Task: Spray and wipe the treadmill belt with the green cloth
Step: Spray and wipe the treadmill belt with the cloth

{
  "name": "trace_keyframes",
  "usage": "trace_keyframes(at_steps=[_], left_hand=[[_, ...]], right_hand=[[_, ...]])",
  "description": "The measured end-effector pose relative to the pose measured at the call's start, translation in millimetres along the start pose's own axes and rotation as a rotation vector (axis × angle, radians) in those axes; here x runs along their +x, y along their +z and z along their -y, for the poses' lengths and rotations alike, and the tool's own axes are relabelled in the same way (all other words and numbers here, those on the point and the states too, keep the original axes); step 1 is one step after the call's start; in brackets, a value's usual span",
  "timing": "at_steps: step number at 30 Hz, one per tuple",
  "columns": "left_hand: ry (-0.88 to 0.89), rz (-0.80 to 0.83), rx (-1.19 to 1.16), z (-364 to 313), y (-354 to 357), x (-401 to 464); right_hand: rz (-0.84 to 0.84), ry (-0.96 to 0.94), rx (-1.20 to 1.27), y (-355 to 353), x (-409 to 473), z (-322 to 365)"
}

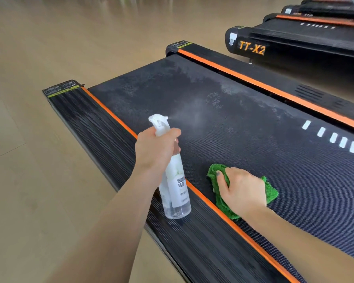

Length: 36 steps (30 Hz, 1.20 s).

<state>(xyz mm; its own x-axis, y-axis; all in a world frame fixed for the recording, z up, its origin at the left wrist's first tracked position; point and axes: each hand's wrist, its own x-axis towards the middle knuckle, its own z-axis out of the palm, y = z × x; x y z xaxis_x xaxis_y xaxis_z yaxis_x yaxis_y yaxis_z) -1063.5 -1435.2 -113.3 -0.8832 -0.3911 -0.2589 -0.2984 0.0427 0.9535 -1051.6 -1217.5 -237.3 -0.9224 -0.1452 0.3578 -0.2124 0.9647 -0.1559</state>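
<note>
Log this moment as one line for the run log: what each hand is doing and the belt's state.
left hand: grips spray bottle, mist leaving nozzle | right hand: presses green cloth on treadmill belt | belt: pale spray patches ahead of the cloth

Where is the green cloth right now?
In the head view, the green cloth lies low and right of centre on the treadmill belt, under the right hand, beside the near orange stripe and right of the spray bottle.

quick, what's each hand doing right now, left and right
Left hand: grips the spray bottle, mist leaving the nozzle.
Right hand: fingers curled on the green cloth, pressing it on the treadmill belt.
</note>
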Motion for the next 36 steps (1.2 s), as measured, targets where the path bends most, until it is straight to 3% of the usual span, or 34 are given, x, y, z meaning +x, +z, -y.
trace_keyframes(at_steps=[3,10,17,19,26,29,36], left_hand=[[0.014,0.066,0.015,-2,0,-3],[-0.061,0.036,0.000,5,-17,3],[-0.196,0.080,-0.028,22,-37,18],[-0.231,0.082,-0.067,32,-37,23],[-0.356,0.114,-0.119,61,-24,48],[-0.349,0.151,-0.115,60,-22,46],[-0.242,0.220,-0.081,56,-26,26]], right_hand=[[-0.001,-0.003,-0.007,0,0,0],[-0.033,-0.051,0.036,-6,0,0],[0.041,-0.501,0.186,7,27,28],[0.062,-0.546,0.144,22,62,38],[0.163,-0.139,0.034,69,179,83],[0.232,-0.183,0.086,56,147,72],[0.265,-0.520,0.219,-14,6,1]])
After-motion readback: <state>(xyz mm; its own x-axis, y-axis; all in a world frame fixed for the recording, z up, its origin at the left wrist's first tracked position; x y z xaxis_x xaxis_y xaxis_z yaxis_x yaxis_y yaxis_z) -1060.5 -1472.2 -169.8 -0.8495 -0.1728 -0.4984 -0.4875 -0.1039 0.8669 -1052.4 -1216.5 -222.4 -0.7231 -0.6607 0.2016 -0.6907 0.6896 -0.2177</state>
